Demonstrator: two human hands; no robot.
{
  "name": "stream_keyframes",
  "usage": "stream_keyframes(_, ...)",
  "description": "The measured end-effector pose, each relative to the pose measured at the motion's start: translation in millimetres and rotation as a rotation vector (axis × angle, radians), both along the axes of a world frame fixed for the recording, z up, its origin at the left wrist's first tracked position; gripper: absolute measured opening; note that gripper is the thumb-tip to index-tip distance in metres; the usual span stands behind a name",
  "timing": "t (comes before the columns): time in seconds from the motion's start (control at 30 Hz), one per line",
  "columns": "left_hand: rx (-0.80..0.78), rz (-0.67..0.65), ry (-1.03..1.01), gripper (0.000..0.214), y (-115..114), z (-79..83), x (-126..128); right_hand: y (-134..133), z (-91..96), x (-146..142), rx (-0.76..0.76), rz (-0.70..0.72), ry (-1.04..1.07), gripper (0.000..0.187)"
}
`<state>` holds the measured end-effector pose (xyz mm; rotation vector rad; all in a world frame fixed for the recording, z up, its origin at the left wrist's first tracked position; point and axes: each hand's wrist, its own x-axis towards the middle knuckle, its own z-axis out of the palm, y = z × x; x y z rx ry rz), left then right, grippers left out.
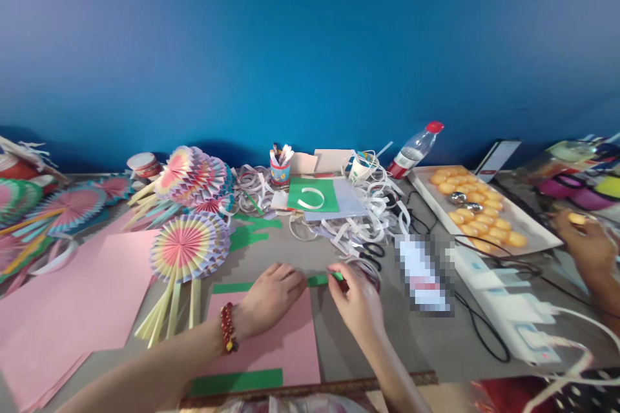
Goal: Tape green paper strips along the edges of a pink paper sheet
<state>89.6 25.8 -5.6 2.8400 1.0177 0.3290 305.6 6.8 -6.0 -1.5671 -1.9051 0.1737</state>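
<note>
A pink paper sheet point(290, 339) lies in front of me with a green strip point(318, 280) along its far edge. My left hand point(274, 298) rests on that strip and the sheet's far edge, palm down, its fingers close together and lying over the paper. Beyond the sheet's right edge, my right hand point(357, 300) pinches the strip's free end between thumb and fingers. A second green strip point(237, 382) lies across the near edge of the sheet. My left palm and thumb are hidden.
Paper fans point(186, 248) and pink sheets point(82, 310) lie left. Behind are curled paper offcuts point(378, 210), a green square point(327, 192), scissors point(372, 255) and a bottle point(414, 151). On the right are a blurred-out phone point(425, 277), a power strip point(498, 310), a tray point(542, 235) and another person's hand point(588, 242).
</note>
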Motion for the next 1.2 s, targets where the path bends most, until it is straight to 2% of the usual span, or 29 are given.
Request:
stream_keyframes(0.27,0.001,-0.04,0.034,0.024,7.8,0.7,-0.8,-5.9,-5.6,7.9,-0.028,0.031,-0.054,0.014)
stream_keyframes(0.47,0.015,-0.061,0.033,0.027,7.8,-6.3,-4.3,-9.0,-7.1,8.2,-0.038,0.035,-0.095,0.014)
stream_keyframes(0.67,0.049,-0.098,0.022,0.025,8.4,-8.8,-6.7,-10.7,-3.4,2.9,-0.012,0.062,0.047,0.015)
stream_keyframes(0.8,0.032,-0.053,-0.062,0.023,9.2,-15.5,-7.1,-15.8,0.0,-6.0,-0.078,0.174,0.16,0.036)
stream_keyframes(0.93,0.018,-0.005,-0.103,0.022,9.5,-20.2,-6.5,-22.5,-1.5,-11.6,-0.075,0.312,0.053,0.054)
stream_keyframes(1.2,0.01,-0.036,-0.142,0.022,9.9,-14.5,-7.8,-35.2,-6.5,-11.4,-0.124,0.303,-0.09,0.058)
